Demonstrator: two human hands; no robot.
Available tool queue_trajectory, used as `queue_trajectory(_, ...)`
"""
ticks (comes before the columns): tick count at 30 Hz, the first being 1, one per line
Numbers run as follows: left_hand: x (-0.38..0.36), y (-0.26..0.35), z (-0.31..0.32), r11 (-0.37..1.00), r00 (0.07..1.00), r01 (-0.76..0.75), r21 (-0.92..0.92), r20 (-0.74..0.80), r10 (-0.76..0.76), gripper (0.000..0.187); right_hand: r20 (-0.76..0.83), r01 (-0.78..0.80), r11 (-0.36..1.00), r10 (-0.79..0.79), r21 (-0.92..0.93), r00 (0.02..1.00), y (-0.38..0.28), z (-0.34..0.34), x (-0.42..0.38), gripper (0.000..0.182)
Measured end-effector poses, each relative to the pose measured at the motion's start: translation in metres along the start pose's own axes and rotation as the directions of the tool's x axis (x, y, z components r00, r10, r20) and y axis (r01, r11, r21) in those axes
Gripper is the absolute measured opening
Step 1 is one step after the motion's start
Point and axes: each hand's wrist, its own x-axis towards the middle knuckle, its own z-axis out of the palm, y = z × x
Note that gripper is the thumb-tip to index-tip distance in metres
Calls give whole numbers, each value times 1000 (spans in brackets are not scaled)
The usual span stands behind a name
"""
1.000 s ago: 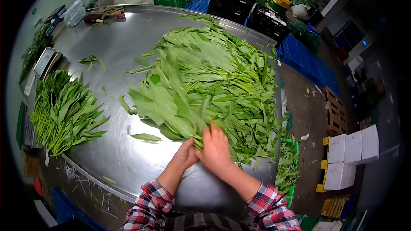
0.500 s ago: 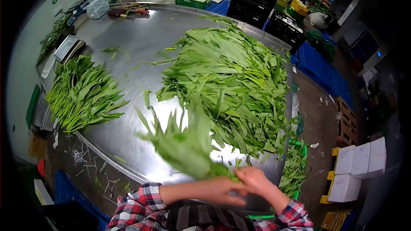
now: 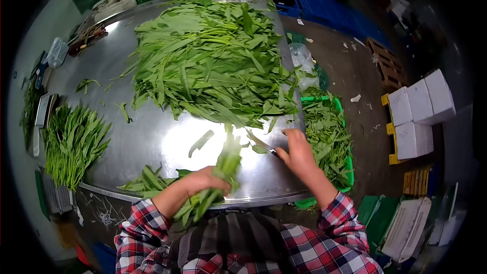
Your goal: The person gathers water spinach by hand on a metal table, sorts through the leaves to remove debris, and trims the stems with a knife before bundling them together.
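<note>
My left hand [image 3: 207, 180] is closed around a bunch of water spinach [image 3: 231, 158] above the table's near edge. Its stem end, blurred by motion, points away from me, and leaves hang by my wrist. My right hand [image 3: 297, 155] grips a small knife [image 3: 259, 142] by its dark handle. The blade points left, a little to the right of the stems, with a gap between. Beyond both hands lies a large pile of water spinach [image 3: 203, 66]. Loose leaves [image 3: 147, 181] rest beside my left forearm, and one cut piece [image 3: 201, 143] lies on the metal table [image 3: 147, 142].
A sorted bundle of greens [image 3: 71, 144] lies at the table's left edge, near a scale [image 3: 45, 109]. To the right, a green crate [image 3: 348, 165] on the floor holds leaves. White boxes [image 3: 413, 109] stand farther right. Brown-handled tools [image 3: 86, 40] lie at the far left.
My hands have moved apart, left hand with the bunch and right hand with the knife now showing. The bunch has turned, stems away from me. My view has shifted right and down.
</note>
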Motion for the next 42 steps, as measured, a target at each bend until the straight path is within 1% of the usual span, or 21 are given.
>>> queue_trajectory(1, -1, 5, -4, 1000, 998, -22, -5, -57, 21, 19, 75, -121, 992, 124, -43, 989, 11, 4, -3, 42)
queue_trajectory(3, 1, 11, -9, 998, 991, -64, 29, -113, 67, 18, 218, -147, 984, 166, -101, 962, 23, 19, -10, 33)
queue_trajectory(4, 1, 18, -7, 996, 984, -77, 39, -158, 82, 17, 223, -107, 987, 131, -117, 966, 30, 37, -15, 29)
queue_trajectory(5, 1, 22, -9, 982, 975, -89, 167, -189, 120, 24, 170, 5, 979, 30, -205, 985, 36, 51, -21, 24)
queue_trajectory(8, -2, 30, -12, 963, 932, -54, 265, -332, 143, 35, 183, -76, 985, 104, -154, 978, 36, 62, -24, 22)
queue_trajectory(9, -5, 33, -14, 949, 929, -28, 314, -342, 141, 45, 219, -210, 976, 219, -65, 951, 33, 56, -27, 24)
queue_trajectory(12, -3, 28, -12, 954, 879, -46, 297, -441, 180, 44, 16, -291, 912, 299, 289, 954, 29, 55, -38, 25)
queue_trajectory(13, 0, 26, -7, 946, 838, -99, 309, -487, 246, 43, 27, -303, 900, 310, 314, 950, 13, 47, -36, 24)
queue_trajectory(16, 17, 8, -10, 916, 806, -62, 396, -521, 280, 41, 0, -40, 963, 41, 266, 999, -20, 36, -27, 22)
queue_trajectory(17, 21, 5, -5, 913, 783, -96, 396, -537, 314, 40, -76, 115, 967, -100, 228, 992, -33, 34, -19, 21)
queue_trajectory(19, 17, 20, 13, 880, 780, 77, 468, -578, 240, 40, -62, 175, 969, -167, 176, 984, -46, 46, -6, 16)
queue_trajectory(20, 16, 27, 19, 852, 771, 161, 498, -603, 206, 40, -59, 192, 968, -184, 159, 981, -48, 52, 0, 14)
queue_trajectory(21, 21, 18, 18, 861, 753, 127, 493, -613, 240, 37, -55, 208, 968, -202, 142, 978, -51, 58, 5, 12)
queue_trajectory(27, 17, 12, 25, 763, 626, 211, 611, -684, 375, 32, -110, 275, 953, -263, 123, 959, -42, 72, 11, 10)
queue_trajectory(31, 19, 10, 31, 714, 581, 189, 674, -662, 472, 30, -35, 221, 973, -219, 71, 975, -47, 72, 16, 9)
queue_trajectory(32, 14, 13, 33, 705, 571, 188, 684, -660, 488, 29, 46, 161, 984, -165, 71, 985, -35, 81, 12, 10)
queue_trajectory(34, 4, 2, 19, 678, 459, 53, 733, -621, 635, 26, 205, 66, 995, -80, 75, 976, -2, 90, 5, 14)
queue_trajectory(37, -22, 24, -3, 805, 458, -186, 563, -675, 578, 24, 416, -62, 996, 28, 69, 909, 18, 79, -5, 20)
queue_trajectory(40, -39, 51, -14, 819, 391, -371, 437, -727, 565, 24, 422, 70, 992, -19, -105, 906, 12, 56, 5, 29)
queue_trajectory(41, -43, 60, -15, 810, 373, -464, 360, -749, 547, 25, 412, 64, 995, -25, -81, 911, -3, 42, 15, 44)
queue_trajectory(42, -45, 69, -15, 784, 360, -554, 279, -769, 529, 26, 328, 57, 993, -88, 103, 940, -16, 39, 17, 53)
